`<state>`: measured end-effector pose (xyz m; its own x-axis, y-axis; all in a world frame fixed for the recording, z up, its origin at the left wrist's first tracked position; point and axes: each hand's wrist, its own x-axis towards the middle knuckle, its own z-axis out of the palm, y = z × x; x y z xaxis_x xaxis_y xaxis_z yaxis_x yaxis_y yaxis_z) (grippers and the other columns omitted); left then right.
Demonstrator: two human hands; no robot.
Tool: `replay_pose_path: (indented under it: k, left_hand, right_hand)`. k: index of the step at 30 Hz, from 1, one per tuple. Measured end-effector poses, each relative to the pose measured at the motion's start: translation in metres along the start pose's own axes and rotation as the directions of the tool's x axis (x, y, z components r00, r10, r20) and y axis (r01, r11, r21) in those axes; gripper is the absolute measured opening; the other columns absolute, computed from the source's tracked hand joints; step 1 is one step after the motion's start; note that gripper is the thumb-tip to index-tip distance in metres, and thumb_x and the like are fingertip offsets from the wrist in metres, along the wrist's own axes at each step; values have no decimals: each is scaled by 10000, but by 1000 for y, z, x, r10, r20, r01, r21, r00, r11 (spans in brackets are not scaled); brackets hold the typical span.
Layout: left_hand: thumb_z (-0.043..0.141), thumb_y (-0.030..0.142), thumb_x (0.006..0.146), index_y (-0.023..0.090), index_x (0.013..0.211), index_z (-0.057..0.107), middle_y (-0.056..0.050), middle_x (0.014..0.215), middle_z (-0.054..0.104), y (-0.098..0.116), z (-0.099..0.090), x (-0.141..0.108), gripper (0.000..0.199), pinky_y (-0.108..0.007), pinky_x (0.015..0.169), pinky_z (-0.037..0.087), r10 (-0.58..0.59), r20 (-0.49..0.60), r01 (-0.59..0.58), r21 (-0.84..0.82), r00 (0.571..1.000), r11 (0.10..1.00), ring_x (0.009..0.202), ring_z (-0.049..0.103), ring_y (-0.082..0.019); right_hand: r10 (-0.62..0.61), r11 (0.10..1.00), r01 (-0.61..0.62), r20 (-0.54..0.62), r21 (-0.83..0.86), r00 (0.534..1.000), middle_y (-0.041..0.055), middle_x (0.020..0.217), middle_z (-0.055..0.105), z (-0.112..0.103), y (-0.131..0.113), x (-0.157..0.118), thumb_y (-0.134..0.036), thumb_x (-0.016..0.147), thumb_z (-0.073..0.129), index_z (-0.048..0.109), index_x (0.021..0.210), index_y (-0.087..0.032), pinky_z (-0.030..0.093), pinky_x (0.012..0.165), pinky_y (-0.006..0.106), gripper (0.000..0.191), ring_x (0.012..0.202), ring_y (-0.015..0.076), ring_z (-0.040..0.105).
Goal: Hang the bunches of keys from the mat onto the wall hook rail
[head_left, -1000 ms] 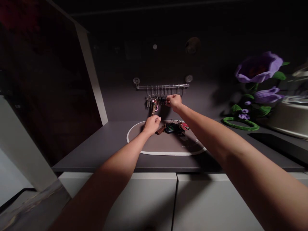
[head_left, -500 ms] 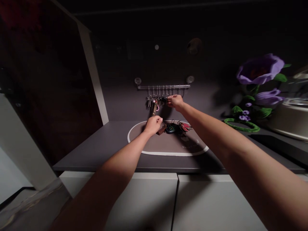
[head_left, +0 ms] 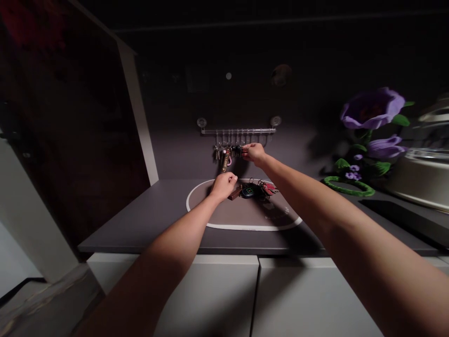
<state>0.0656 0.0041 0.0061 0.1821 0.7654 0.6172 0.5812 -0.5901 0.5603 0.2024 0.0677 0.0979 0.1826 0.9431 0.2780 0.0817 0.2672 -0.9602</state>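
My right hand is raised to the hanging keys, its fingertips pinched on a dark bunch at the right end of the row. Those keys hang from hooks on a clear rail on the wall. Lower and to the left, my left hand is closed above the brown mat; whatever its fingers may hold is hidden. Just right of it on the mat lie a brown fob, a round black fob and a red key bunch.
The mat lies on a dark counter above white cabinet fronts. Purple artificial flowers with a green ring base stand on the right, before a pale domed container. A dark doorway is on the left.
The view has tilted slightly, so everything sits a little lower. My right hand stays at the hanging keys, its fingers marginally further left. My left hand holds nearly the same pose.
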Motion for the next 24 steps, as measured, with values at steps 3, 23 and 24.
replay_pose_path:
  k: [3, 23, 24]
  left_hand:
    - [461, 256, 790, 139, 732, 627, -12, 650, 612, 1, 0, 0, 211, -218, 581, 355, -7, 3, 7, -6, 1000, 1000, 597, 507, -110]
    - [481, 247, 751, 141, 755, 629, -2, 643, 600, -1, 2, -1, 183, -209, 563, 363, 29, 39, -27, -40, 999, 999, 585, 496, -99]
    - [482, 244, 747, 141, 756, 631, 0, 638, 597, -1, 2, -1, 181, -209, 562, 365, 36, 44, -34, -38, 998, 999, 583, 493, -99]
  right_hand:
    - [5, 1000, -5, 4, 4, 1000, -32, 503, 500, -1, 1, -2, -37, 751, 479, 508, 684, -122, 448, 495, 178, 112, 397, 27, 444]
    - [35, 999, -36, 60, 22, 998, -33, 479, 506, -7, 1, -19, -17, 724, 524, 502, 657, -133, 450, 506, 184, 135, 424, 50, 481]
    - [35, 999, -37, 67, 19, 997, -33, 478, 502, -8, 1, -21, -20, 725, 523, 500, 656, -134, 449, 507, 185, 136, 426, 52, 485]
